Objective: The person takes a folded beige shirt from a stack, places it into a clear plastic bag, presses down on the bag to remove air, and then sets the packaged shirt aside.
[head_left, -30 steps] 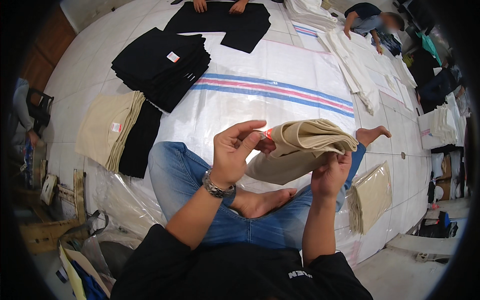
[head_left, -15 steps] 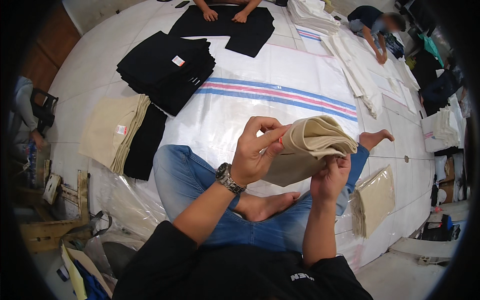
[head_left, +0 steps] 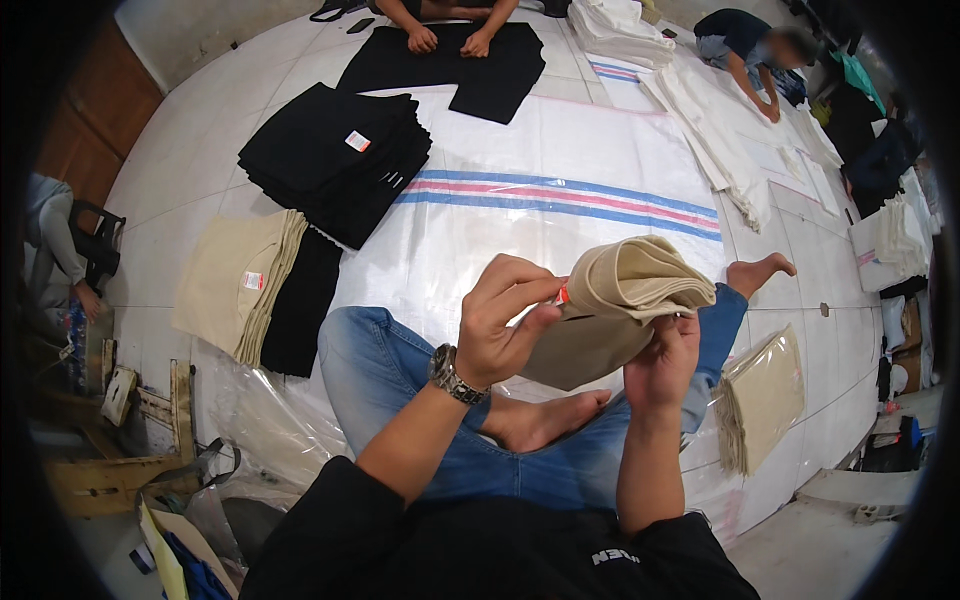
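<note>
Folded beige trousers (head_left: 590,350) are held up in front of my crossed legs, their thick rolled layers facing up and right. My right hand (head_left: 662,362) grips them from below at the right end, thumb and fingers closed on the cloth. At the left side, my left hand (head_left: 508,325) pinches a small red-and-white label (head_left: 560,296) between thumb and forefinger, at the edge of the cloth. Whether the label is stuck down there cannot be made out.
A beige stack (head_left: 235,290) and a black trouser stack (head_left: 320,150) lie at my left. Clear-wrapped beige trousers (head_left: 762,400) lie at my right. A striped white sheet (head_left: 560,140) covers the floor ahead. Across it, a person's hands (head_left: 422,40) rest on black trousers (head_left: 500,75). Another person (head_left: 745,50) bends over white cloth.
My left hand has drawn slightly left and down from the trousers, and more of the label shows in its pinch. My right hand keeps its grip. The whole view has shifted a little.
</note>
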The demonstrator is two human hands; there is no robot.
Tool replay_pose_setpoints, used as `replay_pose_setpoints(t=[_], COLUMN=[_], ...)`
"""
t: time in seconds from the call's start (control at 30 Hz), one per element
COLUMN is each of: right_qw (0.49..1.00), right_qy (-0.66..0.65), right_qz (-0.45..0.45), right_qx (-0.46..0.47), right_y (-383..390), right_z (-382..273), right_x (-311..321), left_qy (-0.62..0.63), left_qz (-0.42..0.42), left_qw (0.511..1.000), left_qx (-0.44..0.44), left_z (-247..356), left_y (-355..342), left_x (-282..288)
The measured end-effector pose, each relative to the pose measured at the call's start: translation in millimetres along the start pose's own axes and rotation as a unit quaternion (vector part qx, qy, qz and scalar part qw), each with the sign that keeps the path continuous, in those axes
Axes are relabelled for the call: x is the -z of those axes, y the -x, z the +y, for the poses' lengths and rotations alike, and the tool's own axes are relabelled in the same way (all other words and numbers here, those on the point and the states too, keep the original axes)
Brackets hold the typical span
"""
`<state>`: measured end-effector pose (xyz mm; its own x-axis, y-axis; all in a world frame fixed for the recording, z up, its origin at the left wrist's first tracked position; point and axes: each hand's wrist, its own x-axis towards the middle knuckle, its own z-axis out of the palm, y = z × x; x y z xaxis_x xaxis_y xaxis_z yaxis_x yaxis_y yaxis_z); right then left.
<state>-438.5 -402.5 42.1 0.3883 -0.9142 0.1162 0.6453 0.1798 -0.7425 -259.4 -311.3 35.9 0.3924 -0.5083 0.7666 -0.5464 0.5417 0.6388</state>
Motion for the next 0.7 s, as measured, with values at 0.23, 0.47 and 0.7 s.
replay_pose_setpoints(t=[0.23, 0.47, 0.7], right_qw=[0.999, 0.998, 0.999], right_qy=[-0.027, -0.019, -0.033], right_qz=[-0.018, -0.06, -0.026], right_qx=[-0.016, 0.001, -0.007], right_y=[-1.5, -5.5, -8.4], right_z=[-1.9, -1.2, -5.6], right_x=[6.4, 13.3, 7.5], left_qy=[-0.02, 0.016, 0.109], left_qz=[0.063, 0.04, -0.099], left_qw=[0.998, 0.998, 0.984], left_qx=[-0.009, 0.043, 0.097], left_z=[-1.9, -3.8, -7.9], left_y=[1.4, -6.1, -19.4], left_x=[9.8, 19.9, 16.1])
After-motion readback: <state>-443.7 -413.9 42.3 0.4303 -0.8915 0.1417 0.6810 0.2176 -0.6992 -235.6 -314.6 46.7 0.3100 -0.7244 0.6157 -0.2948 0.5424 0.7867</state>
